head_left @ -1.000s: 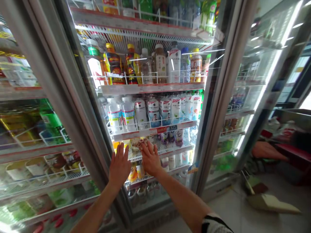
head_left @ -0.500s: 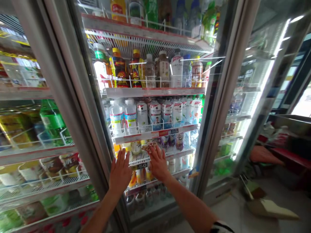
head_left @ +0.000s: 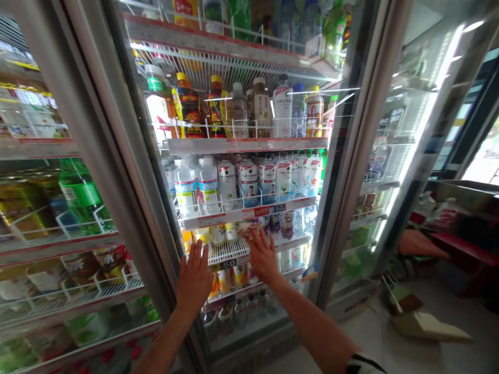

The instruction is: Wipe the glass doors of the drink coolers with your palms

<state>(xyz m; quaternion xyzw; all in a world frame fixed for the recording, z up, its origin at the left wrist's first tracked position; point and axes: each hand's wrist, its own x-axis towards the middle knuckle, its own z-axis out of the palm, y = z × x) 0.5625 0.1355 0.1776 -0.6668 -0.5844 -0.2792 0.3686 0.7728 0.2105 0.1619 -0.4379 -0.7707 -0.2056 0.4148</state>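
Note:
My left hand lies flat with fingers stretched against the glass door of a drinks fridge, close to its left frame. It holds nothing. To its right, my right hand presses a crumpled pale cloth against the same glass. The cloth shows past the fingertips; the palm covers the rest. Behind the pane, at the height of my hands, is a wire shelf of bottles, partly covered by my right hand and the cloth.
More bottles fill the shelves above, among them white-labelled bottles. A metal door frame runs along the left, with another stocked fridge section beyond. At the right are another person's arm and a dustpan on the floor.
My right hand has slid a little to the right across the glass with the cloth. My left hand stays in nearly the same place.

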